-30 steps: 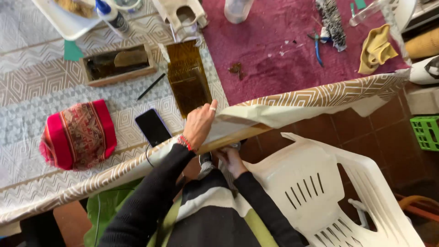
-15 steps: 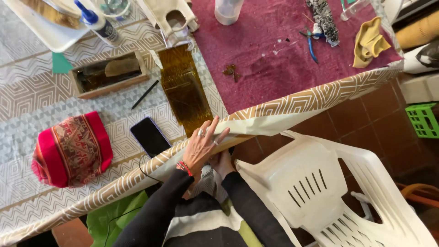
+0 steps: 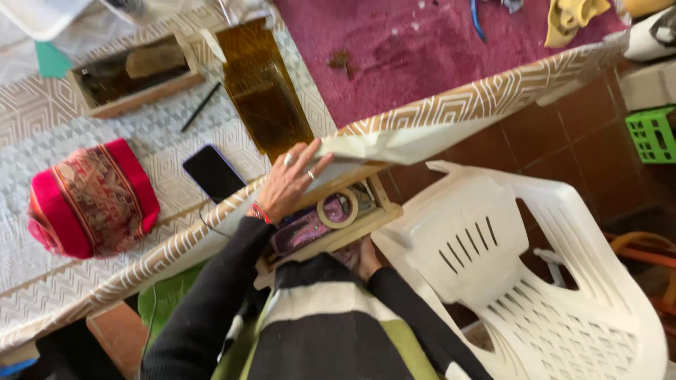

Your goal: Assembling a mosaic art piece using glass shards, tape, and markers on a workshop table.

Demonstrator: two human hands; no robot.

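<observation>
**Drawer Open Under the Table Edge**

Nearest us, our right hand [image 3: 366,259] gripped the wooden drawer [image 3: 331,226] from below, tape roll [image 3: 338,208] inside. Our left hand [image 3: 287,181] lay flat, unclenched, lifting the tablecloth [image 3: 422,127]. Beyond lay a black phone [image 3: 213,173].

The bench [image 3: 84,281] is wearing a white cloth with a brown geometric pattern, and a maroon cloth [image 3: 422,56] is covering its far part. Lying on it are a red embroidered pouch [image 3: 88,200], a black phone [image 3: 213,172], a dark pencil [image 3: 201,107], a shallow wooden box [image 3: 134,74] and an amber glass slab [image 3: 264,88]. A yellow rag [image 3: 574,15] is sitting on the maroon cloth.
</observation>
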